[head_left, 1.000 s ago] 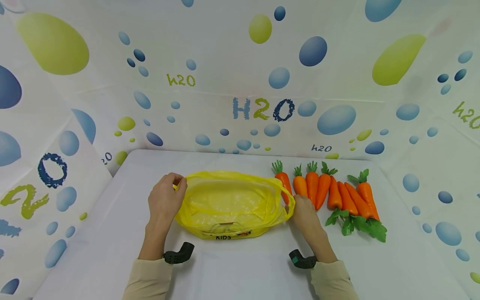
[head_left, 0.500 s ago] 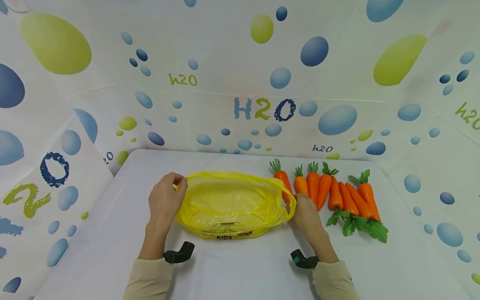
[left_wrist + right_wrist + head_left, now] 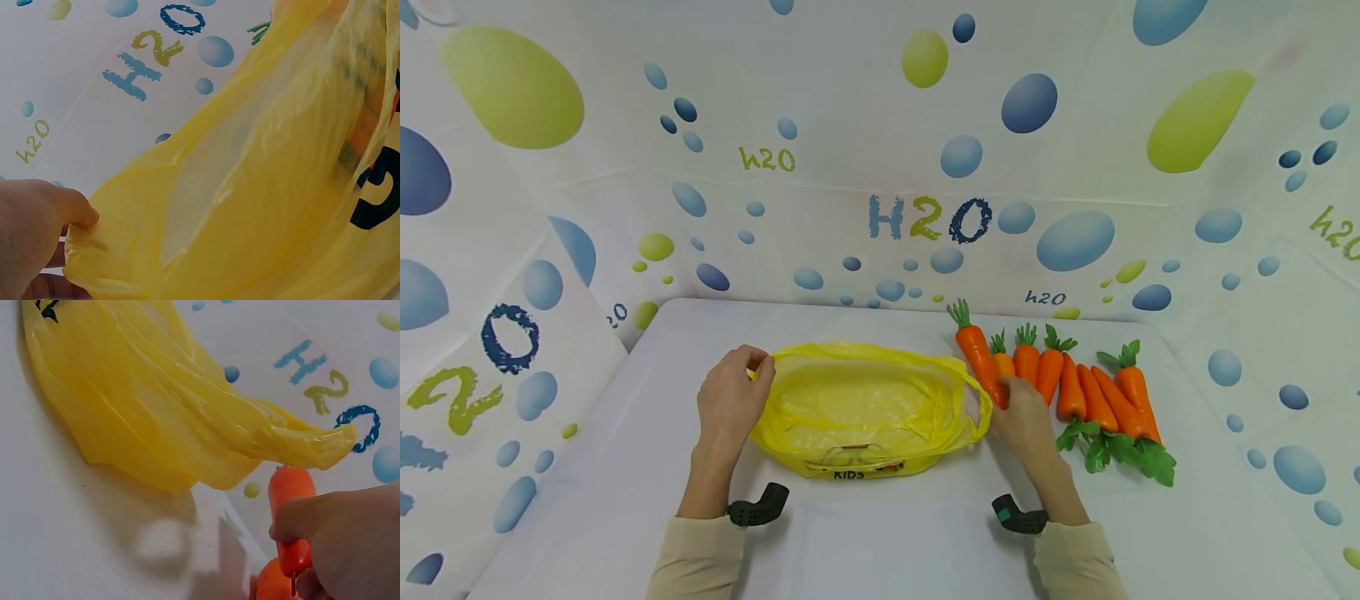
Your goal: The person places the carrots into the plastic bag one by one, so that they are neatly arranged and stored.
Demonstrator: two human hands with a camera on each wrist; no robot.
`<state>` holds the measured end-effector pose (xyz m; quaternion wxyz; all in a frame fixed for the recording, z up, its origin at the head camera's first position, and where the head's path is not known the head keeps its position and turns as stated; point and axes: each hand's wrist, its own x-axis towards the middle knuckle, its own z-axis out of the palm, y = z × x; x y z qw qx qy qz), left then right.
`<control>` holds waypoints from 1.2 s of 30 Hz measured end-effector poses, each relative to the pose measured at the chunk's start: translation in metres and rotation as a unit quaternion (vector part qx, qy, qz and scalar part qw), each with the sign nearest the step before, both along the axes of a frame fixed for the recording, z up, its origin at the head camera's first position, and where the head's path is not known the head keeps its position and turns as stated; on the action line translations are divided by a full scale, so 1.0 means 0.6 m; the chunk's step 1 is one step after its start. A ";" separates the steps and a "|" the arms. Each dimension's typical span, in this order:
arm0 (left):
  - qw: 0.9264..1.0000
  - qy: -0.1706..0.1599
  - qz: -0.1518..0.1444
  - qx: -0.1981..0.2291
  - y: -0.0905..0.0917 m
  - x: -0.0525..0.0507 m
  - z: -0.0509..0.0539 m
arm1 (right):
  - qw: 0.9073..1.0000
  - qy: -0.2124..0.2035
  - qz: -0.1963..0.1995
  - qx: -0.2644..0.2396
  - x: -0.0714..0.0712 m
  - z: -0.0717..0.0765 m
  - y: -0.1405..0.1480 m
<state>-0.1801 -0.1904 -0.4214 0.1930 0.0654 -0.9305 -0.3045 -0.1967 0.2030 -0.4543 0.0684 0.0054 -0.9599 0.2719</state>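
Note:
A yellow plastic bag (image 3: 850, 400) lies in the middle of the table, its mouth spread wide. My left hand (image 3: 733, 400) pinches the bag's left edge; the left wrist view shows thumb and fingers on the thin plastic (image 3: 119, 231). At the bag's right side, my right hand (image 3: 1028, 421) grips an orange carrot (image 3: 977, 354) with a green top pointing away from me. In the right wrist view, thumb and fingers hold the carrot (image 3: 289, 487) by its lower part, close below the bag's handle (image 3: 312, 445). The fingertips on its far side are partly hidden.
Several more carrots with green leaves (image 3: 1097, 400) lie in a row to the right of my right hand. White table (image 3: 880, 542) surrounds the bag. A patterned white backdrop (image 3: 850, 167) rises behind and at the sides.
My right hand has drawn back slightly to the right, out from behind the bag's handle, and the carrot has risen and tilted with it. The left hand and bag stay put.

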 end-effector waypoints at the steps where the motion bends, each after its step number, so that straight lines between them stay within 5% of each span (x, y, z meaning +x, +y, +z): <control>1: 1.000 0.003 0.000 0.000 0.000 0.000 0.000 | 1.000 0.007 0.000 -0.001 0.000 0.001 0.001; 36: 1.000 0.005 -0.005 0.009 0.000 0.001 -0.002 | 0.984 0.175 0.023 -0.005 0.012 0.034 -0.002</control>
